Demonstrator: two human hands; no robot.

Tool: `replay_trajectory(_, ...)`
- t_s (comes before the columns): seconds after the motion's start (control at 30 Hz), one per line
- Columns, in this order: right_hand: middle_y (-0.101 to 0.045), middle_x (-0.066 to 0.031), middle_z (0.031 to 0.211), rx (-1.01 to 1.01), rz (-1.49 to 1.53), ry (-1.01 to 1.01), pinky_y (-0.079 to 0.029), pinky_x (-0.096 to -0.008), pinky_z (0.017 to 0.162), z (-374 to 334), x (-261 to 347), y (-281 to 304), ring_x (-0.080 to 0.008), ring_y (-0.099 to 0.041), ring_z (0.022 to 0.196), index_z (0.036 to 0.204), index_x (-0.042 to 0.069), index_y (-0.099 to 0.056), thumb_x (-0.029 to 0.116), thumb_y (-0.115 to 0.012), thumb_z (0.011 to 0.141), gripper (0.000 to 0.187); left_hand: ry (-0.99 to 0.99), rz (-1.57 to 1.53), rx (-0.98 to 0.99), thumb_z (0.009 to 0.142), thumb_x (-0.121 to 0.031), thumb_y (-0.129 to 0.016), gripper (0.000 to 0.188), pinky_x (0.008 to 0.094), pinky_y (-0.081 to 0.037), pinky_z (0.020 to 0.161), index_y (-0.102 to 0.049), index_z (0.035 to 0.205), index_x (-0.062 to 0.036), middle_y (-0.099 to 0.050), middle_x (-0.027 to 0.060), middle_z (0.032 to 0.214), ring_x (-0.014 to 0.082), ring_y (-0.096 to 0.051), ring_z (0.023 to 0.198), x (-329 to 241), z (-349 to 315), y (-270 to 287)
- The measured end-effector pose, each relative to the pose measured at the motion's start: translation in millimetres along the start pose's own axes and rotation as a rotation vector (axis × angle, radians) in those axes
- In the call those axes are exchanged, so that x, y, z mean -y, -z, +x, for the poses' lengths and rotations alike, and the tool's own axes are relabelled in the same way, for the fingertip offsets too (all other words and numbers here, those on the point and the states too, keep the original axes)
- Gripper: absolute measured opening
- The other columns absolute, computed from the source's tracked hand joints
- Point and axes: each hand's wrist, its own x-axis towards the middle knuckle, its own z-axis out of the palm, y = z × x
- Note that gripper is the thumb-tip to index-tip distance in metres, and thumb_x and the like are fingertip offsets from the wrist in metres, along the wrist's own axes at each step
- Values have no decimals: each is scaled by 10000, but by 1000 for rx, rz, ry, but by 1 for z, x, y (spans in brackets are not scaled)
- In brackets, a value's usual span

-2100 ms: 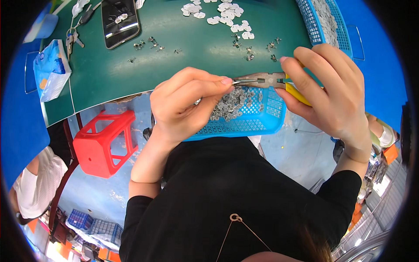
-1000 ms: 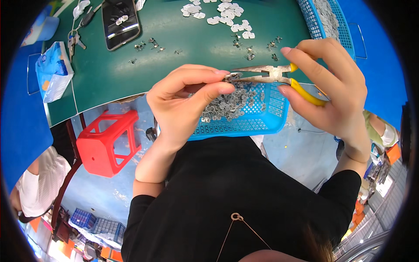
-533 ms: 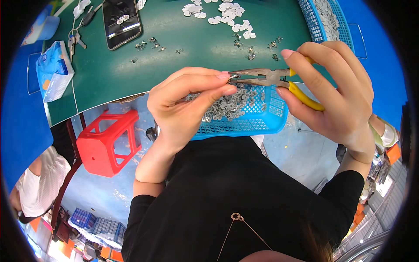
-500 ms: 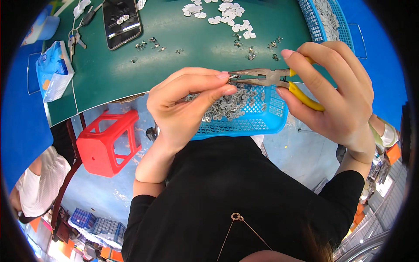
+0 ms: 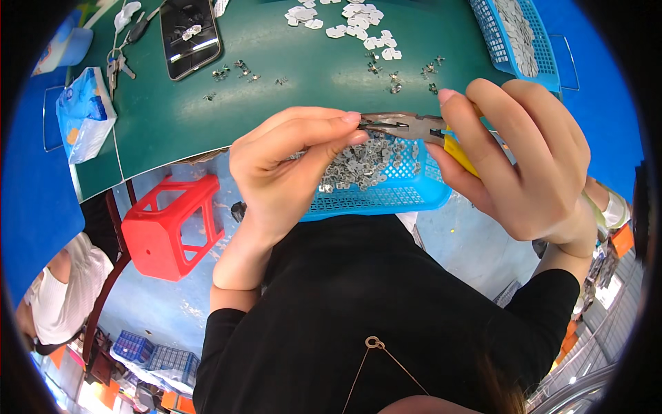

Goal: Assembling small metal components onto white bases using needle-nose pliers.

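My left hand [image 5: 283, 155] pinches a small metal part between thumb and forefinger; the fingertips and the jaws hide most of it. Long-nose pliers [image 5: 416, 128] with yellow handles are in my right hand [image 5: 527, 155], its fingers wrapped round the grips. The plier tips point left and meet the part at my left fingertips. The jaws look nearly closed. Below the hands, a blue plastic basket [image 5: 414, 198] holds a heap of small silvery metal pieces [image 5: 355, 165], partly covered by my left hand.
On the green table [image 5: 303, 90] lie white flat pieces [image 5: 358, 21], small clusters of metal parts [image 5: 395, 86], a phone [image 5: 191, 38], keys [image 5: 118, 63] and a tissue pack [image 5: 86, 114]. Another blue basket [image 5: 548, 58] stands far right. A red stool [image 5: 155, 238] is at left, near a seated person's white sleeve [image 5: 72, 290].
The pliers' handles have been squeezed closer together, and the jaws have narrowed at the part. My right hand has shifted slightly downward; my left hand has barely moved.
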Motion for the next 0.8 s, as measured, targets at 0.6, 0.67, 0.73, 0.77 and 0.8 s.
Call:
replay_trajectory(0.6,-548,-117,899,104,101,-196,-473,-297,566,3,10,11,-238,-543,721,974,-18,-617,120,-753,600,421,-198,218,-55,680,124,-675,205,245,-540,638,-663,858,24,-661,129,811,191,-657,735,-4,-1,0)
replay_trajectory(0.67,-548,-118,899,99,104,-201,-474,-297,566,3,10,11,-239,-543,723,971,-20,-616,120,-751,601,418,-213,235,-49,678,122,-678,209,245,-542,639,-663,862,24,-661,131,812,191,-657,733,-4,-1,0)
replay_trajectory(0.73,-548,-120,900,96,105,-213,-474,-297,566,3,10,12,-241,-543,726,967,-22,-616,121,-750,601,415,-244,217,-45,678,114,-683,212,243,-546,644,-663,870,25,-660,134,818,191,-658,733,-3,0,-1)
replay_trajectory(0.77,-548,-120,898,100,112,-210,-474,-297,566,4,10,13,-242,-544,723,957,-22,-613,122,-749,600,408,-244,219,-42,678,114,-683,212,243,-546,644,-663,870,25,-660,134,818,191,-658,733,-2,0,-1)
replay_trajectory(0.8,-548,-120,897,104,119,-207,-474,-296,566,4,10,13,-242,-544,720,947,-23,-611,122,-749,600,401,-262,231,-38,677,112,-685,215,243,-548,644,-662,872,26,-660,136,822,192,-660,731,-2,0,0)
